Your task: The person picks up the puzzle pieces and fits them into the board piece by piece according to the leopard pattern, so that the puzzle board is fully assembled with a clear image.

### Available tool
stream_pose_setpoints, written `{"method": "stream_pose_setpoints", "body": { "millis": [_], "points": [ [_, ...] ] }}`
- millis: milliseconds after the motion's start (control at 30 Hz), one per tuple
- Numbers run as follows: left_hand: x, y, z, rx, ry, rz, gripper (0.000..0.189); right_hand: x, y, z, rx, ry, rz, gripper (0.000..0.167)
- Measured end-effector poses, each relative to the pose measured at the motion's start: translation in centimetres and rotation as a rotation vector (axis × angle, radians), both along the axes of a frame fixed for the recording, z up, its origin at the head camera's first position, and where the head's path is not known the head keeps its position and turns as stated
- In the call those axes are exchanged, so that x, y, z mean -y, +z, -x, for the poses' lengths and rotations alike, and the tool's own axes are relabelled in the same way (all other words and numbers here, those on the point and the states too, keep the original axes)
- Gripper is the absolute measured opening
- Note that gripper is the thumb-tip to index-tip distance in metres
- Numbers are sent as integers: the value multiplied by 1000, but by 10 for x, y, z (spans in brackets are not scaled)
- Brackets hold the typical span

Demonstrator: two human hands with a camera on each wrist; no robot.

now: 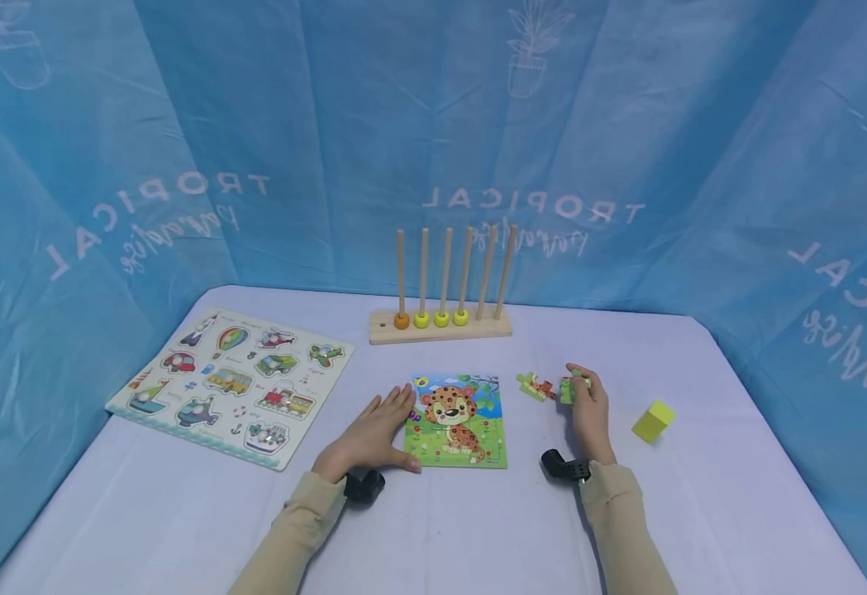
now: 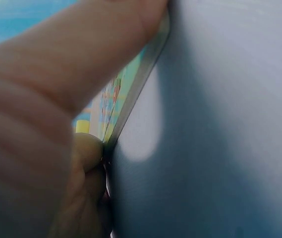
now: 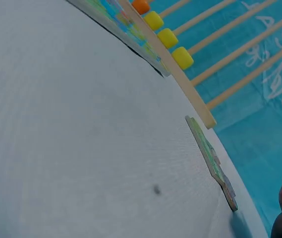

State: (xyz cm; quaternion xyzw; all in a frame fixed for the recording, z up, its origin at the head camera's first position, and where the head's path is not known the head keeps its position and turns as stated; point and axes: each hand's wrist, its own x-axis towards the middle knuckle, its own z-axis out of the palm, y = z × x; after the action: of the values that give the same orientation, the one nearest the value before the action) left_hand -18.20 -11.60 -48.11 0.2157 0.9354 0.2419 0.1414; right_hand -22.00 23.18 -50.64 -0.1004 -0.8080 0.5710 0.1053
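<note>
A square leopard jigsaw puzzle point(image 1: 457, 421) lies on the table in front of the person. The left hand point(image 1: 369, 434) rests at its left side, fingers spread; the thumb point(image 2: 96, 44) lies along the near edge in the left wrist view. To the right of the puzzle, the right hand point(image 1: 590, 413) pinches a green puzzle piece point(image 1: 567, 390) a little above the table. Beside that hand lie loose orange and green puzzle pieces point(image 1: 536, 387), seen edge-on in the right wrist view as a thin stack point(image 3: 211, 161). Most of the right hand is outside its wrist view.
Behind the puzzle stands a wooden peg rack point(image 1: 440, 330) with an orange bead point(image 1: 401, 321) and yellow beads point(image 1: 441, 318). A vehicle peg puzzle board point(image 1: 232, 384) lies at the left. A yellow block point(image 1: 653, 421) sits right of the right hand. Blue cloth point(image 1: 403, 124) hangs around the table.
</note>
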Motion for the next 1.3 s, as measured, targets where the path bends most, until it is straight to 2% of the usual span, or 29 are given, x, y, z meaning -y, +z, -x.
{"method": "stream_pose_setpoints", "body": {
  "millis": [167,300,567,700,867,1000,1100,1200,1300],
  "points": [
    [0,0,0,0,-6,1,115,2,2,0,-4,-48,24,32],
    [1,-1,-1,-3,-6,0,116,7,4,1,16,-44,28,31],
    [0,-3,-1,-6,2,-1,115,19,7,5,45,50,73,33],
    [0,-4,-1,-3,-6,1,115,29,10,1,101,98,91,34],
    [0,-3,0,-6,-13,7,115,50,18,-4,116,159,83,26],
    [0,-2,2,-7,-20,20,116,70,21,-10,111,253,77,23],
    [0,-3,3,-7,-29,28,116,84,19,-16,82,363,40,25],
    [1,-2,2,-6,-25,20,115,98,17,-22,34,473,-61,30],
    [1,-2,1,-8,-19,15,114,111,17,-28,-1,565,-206,37]
  ]
}}
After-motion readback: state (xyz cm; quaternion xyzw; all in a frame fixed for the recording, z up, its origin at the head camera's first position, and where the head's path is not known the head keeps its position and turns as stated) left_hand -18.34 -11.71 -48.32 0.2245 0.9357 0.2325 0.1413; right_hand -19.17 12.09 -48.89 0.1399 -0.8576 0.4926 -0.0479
